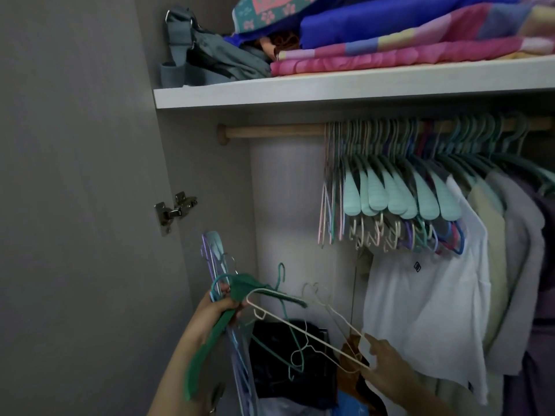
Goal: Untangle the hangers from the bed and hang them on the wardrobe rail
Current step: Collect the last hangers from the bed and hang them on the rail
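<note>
Low in the frame, the left hand [220,309] is clenched round a snarled hanger bundle [231,298] while the right hand [380,354] pinches a cream wire hanger [303,334], likely light, springy and snag-prone, best held near its hook for the rail [273,131].

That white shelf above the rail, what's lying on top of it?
On the white shelf lie folded pink and blue bedding and, at the left, a grey strapped bag. Whatever sits behind them is covered.
</note>
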The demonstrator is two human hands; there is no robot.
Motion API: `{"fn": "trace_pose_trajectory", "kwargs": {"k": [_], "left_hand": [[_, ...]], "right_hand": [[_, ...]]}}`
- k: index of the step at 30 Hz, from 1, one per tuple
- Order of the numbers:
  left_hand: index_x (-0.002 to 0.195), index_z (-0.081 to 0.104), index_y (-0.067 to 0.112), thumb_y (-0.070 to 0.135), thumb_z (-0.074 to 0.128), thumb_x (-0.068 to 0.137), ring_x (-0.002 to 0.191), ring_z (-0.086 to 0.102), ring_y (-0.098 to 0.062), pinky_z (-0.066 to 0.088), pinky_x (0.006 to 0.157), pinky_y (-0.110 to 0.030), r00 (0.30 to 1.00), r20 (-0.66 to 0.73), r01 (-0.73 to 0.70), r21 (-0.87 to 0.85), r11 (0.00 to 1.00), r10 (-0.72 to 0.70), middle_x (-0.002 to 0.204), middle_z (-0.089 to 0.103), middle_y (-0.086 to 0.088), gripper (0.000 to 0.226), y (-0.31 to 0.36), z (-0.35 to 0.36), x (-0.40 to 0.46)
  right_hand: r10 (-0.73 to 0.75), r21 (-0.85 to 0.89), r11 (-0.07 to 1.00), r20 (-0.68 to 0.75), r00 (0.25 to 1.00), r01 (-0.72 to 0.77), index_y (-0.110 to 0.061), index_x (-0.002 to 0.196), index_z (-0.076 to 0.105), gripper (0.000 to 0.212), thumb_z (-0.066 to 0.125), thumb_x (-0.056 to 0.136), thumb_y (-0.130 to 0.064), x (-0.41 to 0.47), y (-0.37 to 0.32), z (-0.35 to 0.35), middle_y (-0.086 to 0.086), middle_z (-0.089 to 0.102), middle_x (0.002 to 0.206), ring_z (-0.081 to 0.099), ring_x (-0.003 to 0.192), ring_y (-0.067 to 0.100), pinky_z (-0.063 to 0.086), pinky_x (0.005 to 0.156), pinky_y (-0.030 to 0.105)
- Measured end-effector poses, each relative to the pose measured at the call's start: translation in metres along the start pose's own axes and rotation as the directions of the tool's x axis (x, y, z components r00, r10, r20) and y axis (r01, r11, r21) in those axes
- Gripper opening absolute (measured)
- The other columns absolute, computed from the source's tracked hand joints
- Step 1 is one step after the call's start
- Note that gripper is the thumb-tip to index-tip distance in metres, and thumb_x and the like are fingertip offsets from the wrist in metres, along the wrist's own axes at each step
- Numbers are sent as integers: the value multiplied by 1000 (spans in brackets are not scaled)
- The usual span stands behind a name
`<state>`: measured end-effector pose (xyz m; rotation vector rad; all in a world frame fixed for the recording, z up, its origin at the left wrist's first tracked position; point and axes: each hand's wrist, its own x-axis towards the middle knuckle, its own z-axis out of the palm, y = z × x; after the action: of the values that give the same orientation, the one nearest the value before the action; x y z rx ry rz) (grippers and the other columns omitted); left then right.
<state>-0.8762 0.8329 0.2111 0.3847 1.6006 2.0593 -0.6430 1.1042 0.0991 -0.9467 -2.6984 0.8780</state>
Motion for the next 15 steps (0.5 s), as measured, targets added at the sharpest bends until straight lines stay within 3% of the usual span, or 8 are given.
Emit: {"fn": "trace_pose_trajectory", "kwargs": {"k": [4, 6, 8, 11, 12, 14, 15], "left_hand": [[111, 54, -11, -13, 63, 77, 56, 61, -22, 47, 45, -23, 990, -137, 31, 141, 990, -12, 76, 62, -21, 35, -8, 6, 15], [104, 54, -12, -12, 67, 74, 54, 57, -23, 47, 44, -25, 977, -214, 54, 210, 976, -8, 72, 60, -19, 33, -10, 13, 17], [100, 52, -9, -10, 70, 67, 50, 51, -23, 43, 44, -26, 968, -249, 72, 219, 973, -16, 70, 58, -18, 37, -10, 21, 15], [107, 52, -13, 5, 70, 50, 58, 53, -27, 43, 52, -29, 959, -282, 74, 188, 979, -18, 84, 61, -25, 63, -15, 25, 16], [105, 52, -14, 5, 69, 50, 61, 54, -27, 44, 55, -32, 958, -286, 64, 175, 982, -12, 86, 62, -26, 61, -17, 25, 17], [100, 53, -11, -2, 71, 58, 67, 57, -28, 46, 61, -35, 955, -297, 58, 151, 987, -11, 87, 62, -26, 47, -18, 26, 15], [102, 52, -9, -3, 71, 60, 70, 59, -29, 47, 63, -36, 954, -300, 64, 149, 987, -17, 89, 63, -25, 47, -17, 27, 13]], "right_hand": [[57, 140, 988, 12, 998, -58, -37, 135, 32, 87, 66, 64, -73, 3, -1, 15, -5, 44, 114, 47, 111, 14, 38, 92, 26], [99, 256, 960, 61, 993, -111, -37, 127, 38, 88, 69, 56, -78, 10, -8, 21, 0, 49, 116, 48, 116, 20, 40, 98, 31], [108, 392, 910, 97, 989, -138, -30, 127, 45, 100, 59, 48, -90, 16, -24, 18, 3, 56, 119, 52, 118, 23, 41, 103, 33], [179, 506, 815, 243, 953, -282, -21, 145, 34, 111, 34, 62, -94, 22, -43, 8, 7, 44, 143, 43, 130, 25, 32, 108, 34], [243, 520, 780, 259, 935, -347, -16, 147, 32, 115, 28, 63, -95, 25, -46, 4, 10, 41, 147, 42, 132, 28, 32, 107, 37], [365, 488, 765, 210, 907, -421, -6, 141, 41, 113, 28, 69, -92, 28, -45, -2, 16, 50, 137, 50, 121, 29, 37, 104, 39], [400, 447, 786, 160, 902, -428, -2, 133, 50, 94, 35, 81, -79, 27, -47, -8, 16, 57, 124, 55, 107, 26, 42, 100, 37]]}}
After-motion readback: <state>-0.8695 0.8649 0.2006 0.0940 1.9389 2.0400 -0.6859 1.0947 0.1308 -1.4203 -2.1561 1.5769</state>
